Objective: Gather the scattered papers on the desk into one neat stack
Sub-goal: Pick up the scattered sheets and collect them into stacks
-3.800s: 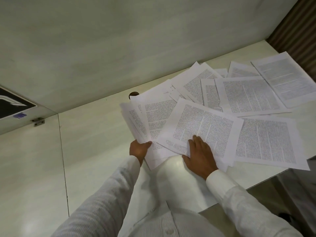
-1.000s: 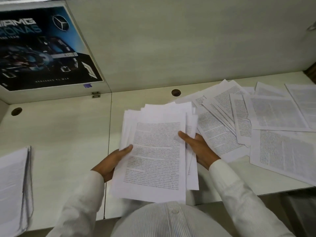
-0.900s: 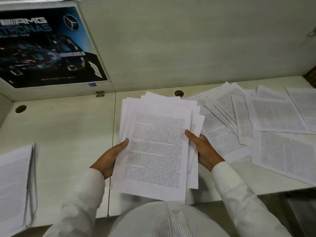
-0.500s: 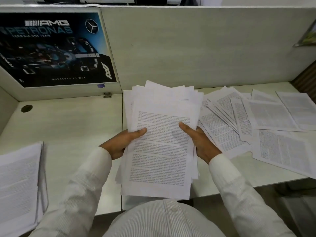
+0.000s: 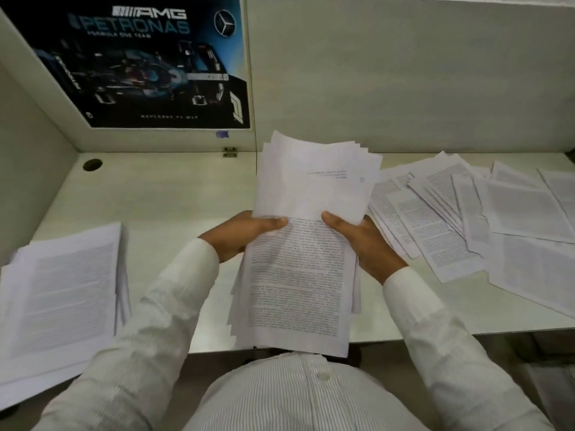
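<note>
1. Change is seen chiefly in the bundle of papers point(image 5: 295, 275): 3.8 s ago its sheets were pressed flat on the desk point(image 5: 174, 194), and now it is lifted clear, with its lower edge held over the desk's near edge.
2. Since half a second ago its upper half is bent back toward the partition point(image 5: 404, 73), and more of the separate stack point(image 5: 62, 290) at the left is brought into view.
3. The bundle is gripped at both long edges: the left hand point(image 5: 242, 234) and the right hand point(image 5: 364, 244) are each wrapped round a side, with the thumbs laid across the front sheet.
4. On the poster point(image 5: 140, 63) "AMG PETRONAS FORMULA ONE TEAM" can be read beside a three-pointed star; the print on the sheets is too small to be read.
5. The bundle's long axis is pointed from the desk's near edge toward the partition, and its top corners are fanned unevenly.
6. Scattered papers point(image 5: 466, 219) are seen overlapping on the desk to the right.
</note>
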`<action>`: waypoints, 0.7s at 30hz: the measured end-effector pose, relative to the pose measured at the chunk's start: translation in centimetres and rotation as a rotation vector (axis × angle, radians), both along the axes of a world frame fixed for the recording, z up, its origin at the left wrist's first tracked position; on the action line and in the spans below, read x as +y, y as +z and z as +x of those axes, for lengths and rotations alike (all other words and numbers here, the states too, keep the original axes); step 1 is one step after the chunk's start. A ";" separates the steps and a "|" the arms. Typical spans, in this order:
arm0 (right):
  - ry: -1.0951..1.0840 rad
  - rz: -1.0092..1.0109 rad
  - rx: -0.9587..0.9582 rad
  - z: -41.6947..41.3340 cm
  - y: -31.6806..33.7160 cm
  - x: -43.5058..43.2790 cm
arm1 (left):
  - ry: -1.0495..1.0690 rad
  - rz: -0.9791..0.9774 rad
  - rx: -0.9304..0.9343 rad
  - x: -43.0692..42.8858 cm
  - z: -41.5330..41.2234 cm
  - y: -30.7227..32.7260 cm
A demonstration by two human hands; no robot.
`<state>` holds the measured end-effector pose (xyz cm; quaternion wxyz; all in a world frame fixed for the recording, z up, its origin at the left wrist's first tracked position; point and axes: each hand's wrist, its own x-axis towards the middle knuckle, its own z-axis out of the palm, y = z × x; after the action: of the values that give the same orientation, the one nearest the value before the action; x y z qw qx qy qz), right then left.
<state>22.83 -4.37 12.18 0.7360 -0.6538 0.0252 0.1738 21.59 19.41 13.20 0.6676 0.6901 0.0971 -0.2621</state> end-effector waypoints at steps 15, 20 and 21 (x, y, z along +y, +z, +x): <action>-0.186 0.004 0.127 1.8 -2.8 -2.4 | 0.793 -0.352 -0.506 -0.6 1.0 4.0; -0.204 0.379 0.255 3.4 -2.0 -1.3 | 0.846 -0.739 -0.513 -3.6 1.5 6.5; -0.197 0.449 0.261 3.8 -1.6 -1.0 | 0.843 -0.736 -0.534 -4.4 1.7 6.8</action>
<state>26.59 -5.33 10.58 0.8663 -0.4410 0.1441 0.1852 23.29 15.03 19.99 0.9092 0.3585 0.0939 0.1897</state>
